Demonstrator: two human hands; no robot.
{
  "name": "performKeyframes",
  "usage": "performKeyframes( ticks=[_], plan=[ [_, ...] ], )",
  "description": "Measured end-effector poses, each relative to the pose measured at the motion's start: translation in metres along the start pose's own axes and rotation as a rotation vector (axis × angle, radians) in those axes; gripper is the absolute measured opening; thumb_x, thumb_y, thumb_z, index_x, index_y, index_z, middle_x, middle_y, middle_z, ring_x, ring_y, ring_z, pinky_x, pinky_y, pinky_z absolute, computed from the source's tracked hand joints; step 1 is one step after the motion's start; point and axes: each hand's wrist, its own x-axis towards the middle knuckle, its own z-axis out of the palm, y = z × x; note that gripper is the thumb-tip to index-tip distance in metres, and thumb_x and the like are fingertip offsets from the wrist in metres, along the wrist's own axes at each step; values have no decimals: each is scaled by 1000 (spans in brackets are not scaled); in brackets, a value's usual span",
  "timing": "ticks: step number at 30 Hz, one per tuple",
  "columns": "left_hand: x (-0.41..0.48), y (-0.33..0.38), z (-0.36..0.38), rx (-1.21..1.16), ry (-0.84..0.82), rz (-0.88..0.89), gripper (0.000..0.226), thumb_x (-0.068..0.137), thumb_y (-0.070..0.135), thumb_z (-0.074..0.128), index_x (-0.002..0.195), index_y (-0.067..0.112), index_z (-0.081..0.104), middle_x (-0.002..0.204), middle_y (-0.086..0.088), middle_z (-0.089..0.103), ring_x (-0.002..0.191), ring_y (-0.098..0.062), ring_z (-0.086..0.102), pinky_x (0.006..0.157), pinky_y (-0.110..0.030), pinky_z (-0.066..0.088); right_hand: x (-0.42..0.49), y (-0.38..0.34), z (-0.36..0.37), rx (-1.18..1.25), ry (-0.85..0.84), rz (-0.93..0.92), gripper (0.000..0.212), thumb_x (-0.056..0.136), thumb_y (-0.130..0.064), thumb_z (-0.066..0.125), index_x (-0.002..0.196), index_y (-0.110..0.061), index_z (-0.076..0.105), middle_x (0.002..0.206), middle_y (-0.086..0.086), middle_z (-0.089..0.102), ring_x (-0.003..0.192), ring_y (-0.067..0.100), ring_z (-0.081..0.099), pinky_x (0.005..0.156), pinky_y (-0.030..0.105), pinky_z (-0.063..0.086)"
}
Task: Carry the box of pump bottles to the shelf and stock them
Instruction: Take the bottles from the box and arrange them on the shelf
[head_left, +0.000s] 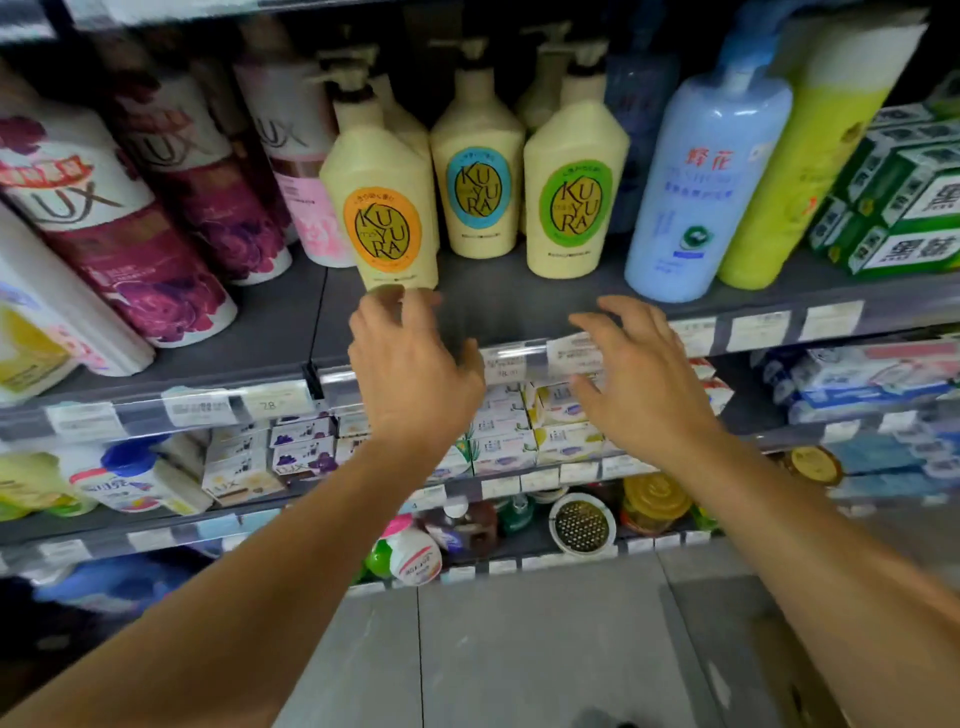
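- Three cream pump bottles stand on the dark shelf (498, 306), set back from its front edge: the orange-label bottle (382, 208) nearest the front edge, the blue-label bottle (478, 161) behind and to its right, and the green-label bottle (574, 192) further right.
- More cream pump bottles (540, 88) stand in the row behind them, towards the back of the shelf.
- The orange-label bottle leans a little to the left; the other two look close to upright.
- The left hand (410, 364) reaches over the front edge of the shelf, fingers spread wide and empty, their tips just below the base of the orange-label bottle; whether they touch it cannot be told through the blur.
- The right hand (639, 374) is also spread wide and empty, over the front edge in front of the green-label bottle and apart from it.
- Left of the cream bottles stand white and purple LUX bottles (171, 208), leaning in the wide view.
- To the right stand a tall pale blue bottle (691, 176), a yellow-green bottle (800, 171) and stacked green and white boxes (909, 208) near the shelf's right end.
- Price tags (270, 402) line the front edge.
- The box for the task is not clearly in view.
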Motion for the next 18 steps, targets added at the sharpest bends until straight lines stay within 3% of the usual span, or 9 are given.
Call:
performKeyframes(
  ticks=[3,5,8,13,16,18],
  plan=[
    [-51,18,-5,147,-238,237,44,75,30,70,115,12,62,121,-13,53,110,-35,47,90,-44,41,-46,10,-14,4,-95,65,56,86,-21,66,138,-12,47,141,11,39,132,29,35,108,40,35],
    [-81,33,-8,193,-486,294,45,82,32,64,125,16,57,128,-7,49,120,-29,42,100,-41,37,-82,22,-22,-1,-194,157,54,87,-23,64,138,-14,46,140,9,37,132,28,35,107,40,37],
    [-122,58,-6,255,-782,316,47,87,32,57,132,18,51,131,-6,48,123,-28,41,102,-40,36,-147,48,-34,-5,-343,296,51,87,-27,62,135,-19,46,136,7,37,123,29,41,97,38,43],
    [-202,119,2,302,-1106,360,46,83,33,60,126,19,54,129,-8,52,119,-30,49,98,-39,43,-270,106,-62,-20,-570,483,49,84,-30,60,130,-16,47,131,10,42,123,32,43,97,37,44],
    [-265,162,10,329,-1269,396,45,87,32,57,130,19,51,136,-5,48,124,-29,49,101,-38,44,-347,146,-87,-29,-606,581,51,82,-38,60,126,-14,50,126,12,50,120,34,48,93,38,46],
    [-310,195,12,342,-1347,433,42,88,31,57,128,18,52,133,-8,50,118,-30,54,98,-40,47,-400,173,-110,13,-638,650,55,84,-34,58,134,-14,44,132,12,46,125,36,44,96,41,44]
  ],
)
